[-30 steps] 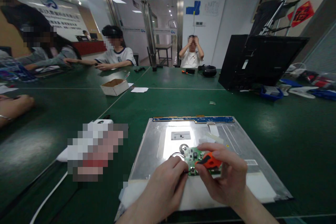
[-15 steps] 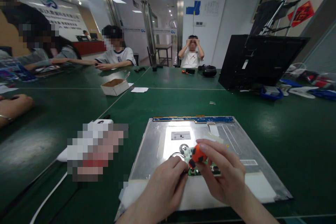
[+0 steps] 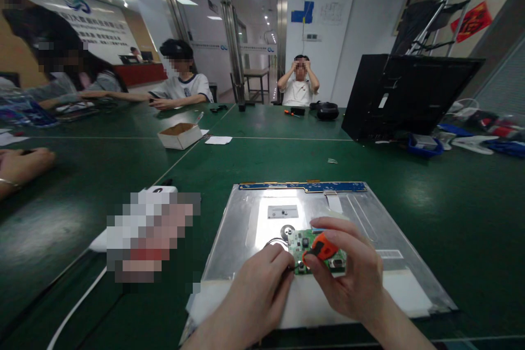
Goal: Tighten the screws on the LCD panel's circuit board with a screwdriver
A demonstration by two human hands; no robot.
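Note:
A silver metal display panel [image 3: 369, 219] lies flat on the green table in front of me. A small green circuit board [image 3: 303, 243] rests on its near middle. My right hand [image 3: 348, 279] is closed round a small orange-handled screwdriver [image 3: 325, 247], its tip down on the board's near edge. My left hand [image 3: 256, 292] is curled at the board's left edge, fingertips pinched on a thin dark wire there. A blue strip board [image 3: 303, 186] runs along the panel's far edge.
A blurred white object [image 3: 151, 229] with a white cable lies left of the panel. An open cardboard box [image 3: 179, 135] sits further back. A black monitor shell [image 3: 402, 95] stands at the right. Several people sit around the green table [image 3: 262, 158]; someone's hand [image 3: 22, 167] rests at the left.
The screwdriver handle rocked upright half a second ago and has tipped back to the right. My left hand has stayed in place at the board.

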